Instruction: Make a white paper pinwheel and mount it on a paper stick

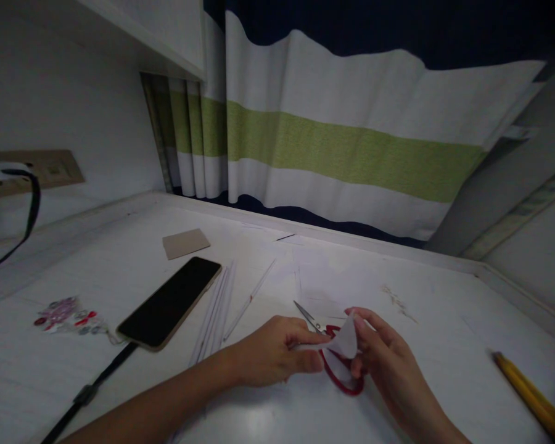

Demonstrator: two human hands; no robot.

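A small piece of white paper [346, 339] is held between my two hands, bent into a curl at its right end. My left hand [280, 351] pinches its left part between thumb and fingers. On the other side, my right hand [382, 354] grips the raised end with its fingertips. Beneath the paper lie scissors with red handles [345, 385], resting on the table with their blades pointing away to the upper left. The paper and my fingers cover part of the handles.
Left of my hands lie thin white paper strips [216, 305] and a black phone [171, 302] with a cord. Farther left is a beaded trinket [60, 313]. A beige card [185, 243] lies behind the phone. A yellow tool [531, 391] lies at right. A striped curtain [328, 142] hangs behind.
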